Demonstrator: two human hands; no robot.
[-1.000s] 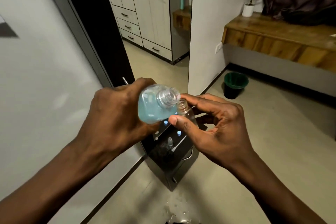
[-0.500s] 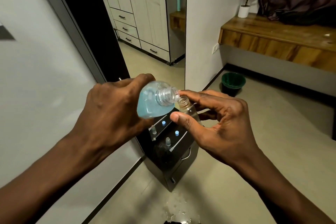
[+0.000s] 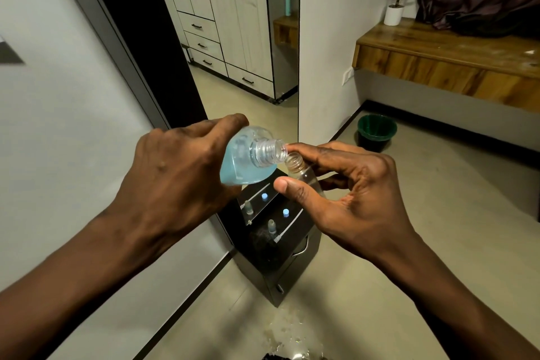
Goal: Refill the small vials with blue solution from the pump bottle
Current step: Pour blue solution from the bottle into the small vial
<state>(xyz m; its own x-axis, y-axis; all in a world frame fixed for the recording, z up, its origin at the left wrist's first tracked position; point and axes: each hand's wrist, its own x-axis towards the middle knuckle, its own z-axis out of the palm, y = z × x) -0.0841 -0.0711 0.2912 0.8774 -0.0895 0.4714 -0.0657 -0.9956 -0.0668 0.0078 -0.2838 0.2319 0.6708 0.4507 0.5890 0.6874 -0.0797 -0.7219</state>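
In the head view, the bottle (image 3: 248, 159) is tipped further than it was a second ago, and its open threaded neck has come closer to the mouth of the small vial (image 3: 304, 174); now the two openings are touching or almost touching. I cannot see any stream of liquid, and the vial looks clear, so I judge that the pour is only about to begin.

The left hand (image 3: 175, 172) is wrapped closed around the body of the bottle, with the blue solution collected on its lower side. The right hand (image 3: 344, 199) pinches the vial between thumb and fingers, and the other fingers are loosely curled. The vial stands tilted, just right of the bottle neck.

Below both hands, more vials (image 3: 271, 225) sit on a dark stand (image 3: 280, 266) on the floor.
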